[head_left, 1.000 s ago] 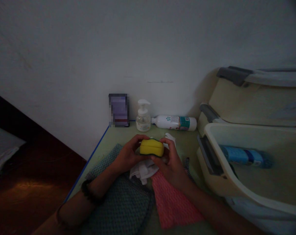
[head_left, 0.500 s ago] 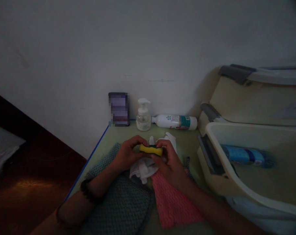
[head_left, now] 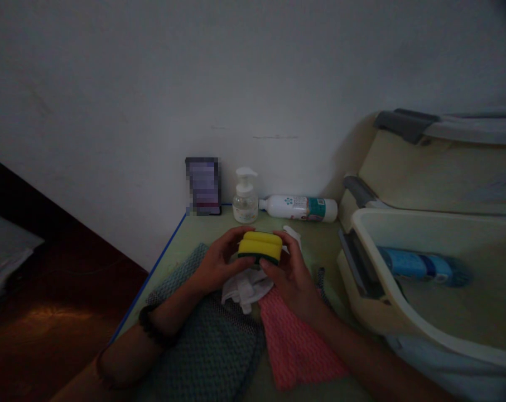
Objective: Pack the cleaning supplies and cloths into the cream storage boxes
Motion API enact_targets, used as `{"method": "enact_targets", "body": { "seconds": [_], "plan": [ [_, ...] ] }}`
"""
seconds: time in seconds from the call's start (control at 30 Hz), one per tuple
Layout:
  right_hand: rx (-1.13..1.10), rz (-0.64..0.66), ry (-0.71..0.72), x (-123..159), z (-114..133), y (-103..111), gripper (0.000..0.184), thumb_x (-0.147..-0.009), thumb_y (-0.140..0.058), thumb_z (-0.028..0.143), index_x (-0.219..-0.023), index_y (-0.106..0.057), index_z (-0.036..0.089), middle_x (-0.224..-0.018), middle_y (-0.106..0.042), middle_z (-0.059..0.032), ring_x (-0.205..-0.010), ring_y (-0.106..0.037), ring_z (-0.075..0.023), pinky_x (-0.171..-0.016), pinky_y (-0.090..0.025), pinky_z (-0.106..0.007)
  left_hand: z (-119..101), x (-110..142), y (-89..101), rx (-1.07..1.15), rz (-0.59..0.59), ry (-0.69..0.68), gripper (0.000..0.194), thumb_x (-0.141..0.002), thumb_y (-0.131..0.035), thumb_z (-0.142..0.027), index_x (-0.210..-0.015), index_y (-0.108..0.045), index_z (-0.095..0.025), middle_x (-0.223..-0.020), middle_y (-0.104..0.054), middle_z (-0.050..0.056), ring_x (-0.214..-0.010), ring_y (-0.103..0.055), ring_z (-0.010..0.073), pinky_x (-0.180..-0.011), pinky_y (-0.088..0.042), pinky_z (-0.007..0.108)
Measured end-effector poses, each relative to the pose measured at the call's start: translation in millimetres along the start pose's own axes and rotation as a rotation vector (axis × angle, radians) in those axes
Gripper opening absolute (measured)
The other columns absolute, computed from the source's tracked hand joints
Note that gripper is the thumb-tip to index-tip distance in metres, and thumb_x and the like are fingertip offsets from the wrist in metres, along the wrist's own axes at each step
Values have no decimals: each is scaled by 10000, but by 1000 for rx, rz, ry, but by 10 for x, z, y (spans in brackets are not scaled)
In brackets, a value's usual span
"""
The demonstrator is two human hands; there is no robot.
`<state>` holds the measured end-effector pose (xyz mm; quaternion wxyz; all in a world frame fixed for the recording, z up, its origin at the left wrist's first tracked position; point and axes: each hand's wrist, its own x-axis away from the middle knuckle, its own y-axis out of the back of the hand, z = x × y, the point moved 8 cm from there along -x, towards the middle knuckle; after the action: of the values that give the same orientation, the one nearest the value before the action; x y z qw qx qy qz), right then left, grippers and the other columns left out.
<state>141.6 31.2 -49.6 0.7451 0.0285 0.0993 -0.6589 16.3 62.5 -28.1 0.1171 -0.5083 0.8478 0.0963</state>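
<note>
Between my two hands is a yellow sponge [head_left: 260, 245] with a dark green scouring side, held above the table. My left hand [head_left: 221, 262] grips its left end, thumb along the lower front edge. At the right end, my right hand [head_left: 289, 273] closes on it with thumb and fingers. Under the hands lies a crumpled white cloth [head_left: 246, 290], partly covered by them. A grey-green woven cloth [head_left: 211, 346] spreads beneath my left forearm. Beside it, a pink textured cloth [head_left: 297, 352] lies partly under my right forearm.
A clear pump bottle [head_left: 245, 206] stands by the wall, with a phone-like screen [head_left: 205, 187] upright to its left. A white bottle [head_left: 298, 208] lies on its side. At right, an open cream bin [head_left: 361, 268] holds a blue-labelled item [head_left: 418, 265].
The sponge has been turned in my hands, so its grooved yellow face shows more and the green layer sits at the lower front. My hands stay in nearly the same place.
</note>
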Motion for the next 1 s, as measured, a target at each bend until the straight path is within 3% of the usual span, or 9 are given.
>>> {"method": "enact_targets", "body": {
  "seconds": [0.2,0.4,0.67,0.87,1.0],
  "plan": [
    [68,11,46,-5,3,10,498,-810,-600,315,-1235,-340,286,-1168,-530,-68,-1036,-546,-209,-868,-467,-372,41,6,29,-17,4,-18,423,-738,-701,-214,-1127,-535,-203,-1122,-591,71,-1035,-567,220,-914,-439,361],
    [51,17,34,-12,14,16,439,-800,-568,243,-1183,-354,261,-1128,-524,-57,-985,-543,-193,-832,-471,-347,69,11,-22,14,22,-19,531,-730,-707,-181,-1190,-450,-243,-1156,-556,60,-1056,-554,217,-903,-441,360],
    [117,65,51,-26,30,-19,388,-783,-564,189,-1119,-383,260,-1115,-521,-46,-985,-556,-178,-829,-482,-349,44,-17,43,-5,-69,51,550,-653,-767,-237,-1140,-514,-205,-1119,-582,65,-1057,-548,242,-914,-436,393],
    [248,52,25,-50,-12,-33,451,-746,-624,165,-1126,-397,252,-1173,-549,-68,-1054,-571,-195,-925,-456,-413,-57,-21,30,-158,-17,-23,546,-627,-789,-195,-1131,-581,-220,-1139,-560,53,-1088,-531,238,-973,-400,408],
    [295,55,61,-46,6,-41,543,-768,-623,200,-1242,-362,252,-1268,-501,-90,-1112,-542,-202,-953,-442,-416,12,-28,61,-81,-52,57,554,-595,-806,-196,-1100,-576,-200,-1059,-596,47,-1015,-572,232,-919,-444,409]
  ]
}}
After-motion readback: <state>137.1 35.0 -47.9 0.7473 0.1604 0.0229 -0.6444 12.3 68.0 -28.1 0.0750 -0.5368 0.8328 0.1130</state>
